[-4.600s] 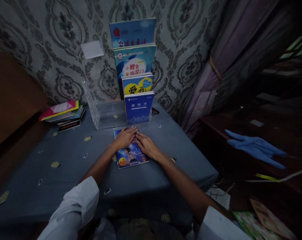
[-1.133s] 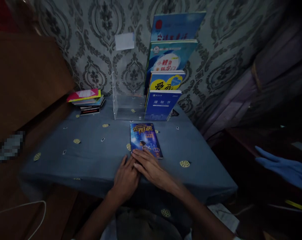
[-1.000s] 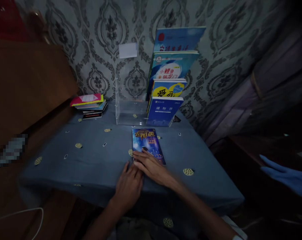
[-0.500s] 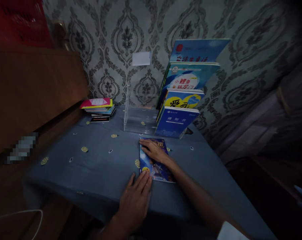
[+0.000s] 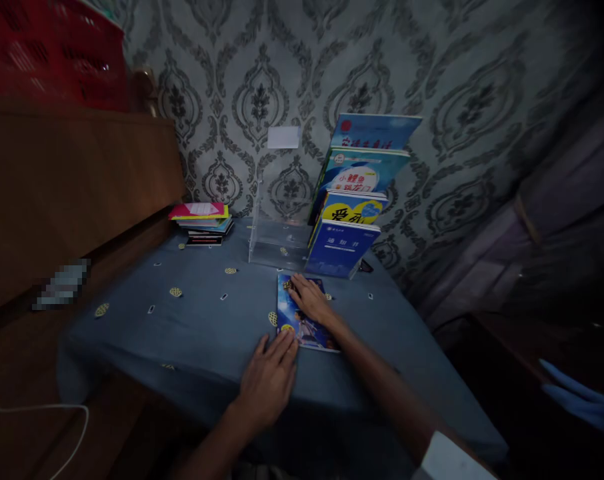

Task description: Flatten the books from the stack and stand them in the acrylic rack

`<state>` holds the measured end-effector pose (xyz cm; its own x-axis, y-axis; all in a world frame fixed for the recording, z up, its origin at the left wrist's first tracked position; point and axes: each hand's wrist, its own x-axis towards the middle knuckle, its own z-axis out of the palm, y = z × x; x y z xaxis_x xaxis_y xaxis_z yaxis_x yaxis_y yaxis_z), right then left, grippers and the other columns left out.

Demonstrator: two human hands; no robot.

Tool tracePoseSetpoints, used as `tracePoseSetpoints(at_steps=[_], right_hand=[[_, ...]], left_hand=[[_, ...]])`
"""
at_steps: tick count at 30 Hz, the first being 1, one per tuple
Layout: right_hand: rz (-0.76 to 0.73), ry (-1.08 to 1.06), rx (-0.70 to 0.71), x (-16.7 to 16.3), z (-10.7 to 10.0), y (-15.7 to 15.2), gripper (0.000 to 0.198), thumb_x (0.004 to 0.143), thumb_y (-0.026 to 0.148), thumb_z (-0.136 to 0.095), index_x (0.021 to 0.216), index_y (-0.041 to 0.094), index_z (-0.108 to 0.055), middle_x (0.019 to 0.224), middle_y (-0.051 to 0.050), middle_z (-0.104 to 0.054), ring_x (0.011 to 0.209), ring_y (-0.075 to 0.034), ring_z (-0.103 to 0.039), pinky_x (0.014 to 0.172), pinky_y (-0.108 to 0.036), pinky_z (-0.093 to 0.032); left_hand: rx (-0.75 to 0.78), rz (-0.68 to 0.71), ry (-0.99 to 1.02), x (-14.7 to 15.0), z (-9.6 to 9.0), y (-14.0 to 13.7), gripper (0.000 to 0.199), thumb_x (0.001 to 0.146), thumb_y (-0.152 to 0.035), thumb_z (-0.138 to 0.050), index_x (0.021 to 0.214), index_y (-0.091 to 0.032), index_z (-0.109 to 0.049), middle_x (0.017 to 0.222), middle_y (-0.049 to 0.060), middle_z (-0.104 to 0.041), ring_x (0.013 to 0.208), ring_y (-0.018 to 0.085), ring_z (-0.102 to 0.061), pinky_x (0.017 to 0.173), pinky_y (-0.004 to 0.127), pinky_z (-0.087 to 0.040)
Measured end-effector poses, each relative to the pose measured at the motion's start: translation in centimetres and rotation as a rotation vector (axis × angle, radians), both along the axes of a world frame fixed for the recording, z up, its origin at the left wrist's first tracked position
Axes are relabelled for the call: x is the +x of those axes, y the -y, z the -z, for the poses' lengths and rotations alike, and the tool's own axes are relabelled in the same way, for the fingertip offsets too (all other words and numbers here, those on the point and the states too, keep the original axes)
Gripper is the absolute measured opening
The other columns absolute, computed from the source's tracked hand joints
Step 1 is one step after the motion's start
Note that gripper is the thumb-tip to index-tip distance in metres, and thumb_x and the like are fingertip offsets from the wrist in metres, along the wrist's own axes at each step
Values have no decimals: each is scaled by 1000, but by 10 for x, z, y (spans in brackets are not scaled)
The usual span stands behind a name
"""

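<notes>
A blue illustrated book [image 5: 307, 330] lies flat near the front of the cloth-covered table. My right hand [image 5: 308, 297] rests open on its upper part, fingers laid across the cover and hiding some of it. At the book's lower left corner, my left hand [image 5: 269, 377] touches the edge with stretched fingers. Just behind stands a clear acrylic rack [image 5: 277, 250], its right side filled with upright books in steps. The front one is a blue booklet [image 5: 339, 257]; behind it come a yellow and blue book [image 5: 357, 208] and taller blue ones.
A stack of books [image 5: 202, 223] sits at the table's back left, beside a wooden cabinet [image 5: 72, 187] with a red basket [image 5: 57, 60] on top. A blue patterned cloth [image 5: 192, 313] covers the table. Blue gloves [image 5: 582, 400] hang at the right.
My right hand has slid slightly to the right over the cover, uncovering its upper left. My left hand stays at the lower corner. The camera view has shifted a little.
</notes>
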<state>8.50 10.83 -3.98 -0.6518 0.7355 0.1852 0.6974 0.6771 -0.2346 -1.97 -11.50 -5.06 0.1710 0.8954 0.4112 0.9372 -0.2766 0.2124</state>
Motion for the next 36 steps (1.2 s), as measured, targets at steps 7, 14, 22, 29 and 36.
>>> tracePoseSetpoints(at_steps=[7, 14, 22, 29, 36], right_hand=[[109, -105, 41, 50, 23, 18, 55, 100, 39, -36, 145, 9, -49, 153, -18, -46, 146, -28, -36, 118, -51, -33], [131, -154, 56, 69, 29, 59, 57, 100, 39, -33, 147, 9, -46, 154, -18, -45, 144, -27, -41, 118, -48, -35], [88, -226, 63, 83, 30, 84, 55, 100, 40, -33, 148, 16, -46, 154, -14, -46, 141, -26, -45, 117, -49, -37], [89, -221, 33, 82, 24, 87, 55, 100, 38, -35, 148, 13, -46, 154, -15, -46, 142, -27, -44, 117, -46, -37], [106, -202, -7, 77, 25, 86, 57, 100, 38, -35, 148, 9, -45, 156, -16, -43, 144, -28, -40, 119, -45, -33]], left_hand=[[19, 2, 14, -1, 0, 1, 45, 99, -20, -42, 143, -17, -47, 151, 10, -49, 141, 20, -45, 115, 47, -40], [45, 18, -6, -4, -1, 3, 45, 98, -18, -42, 143, -17, -48, 150, 12, -50, 141, 22, -45, 113, 49, -41], [16, 30, -4, -6, 0, 1, 45, 99, -19, -42, 143, -17, -47, 151, 13, -48, 143, 21, -43, 114, 49, -40], [-13, 73, 36, -14, -2, -4, 43, 98, -21, -45, 140, -20, -52, 148, 11, -53, 139, 20, -48, 114, 46, -41], [-85, 80, 78, -23, -9, -18, 40, 101, -30, -43, 137, -18, -57, 144, 9, -57, 136, 20, -51, 116, 39, -39]])
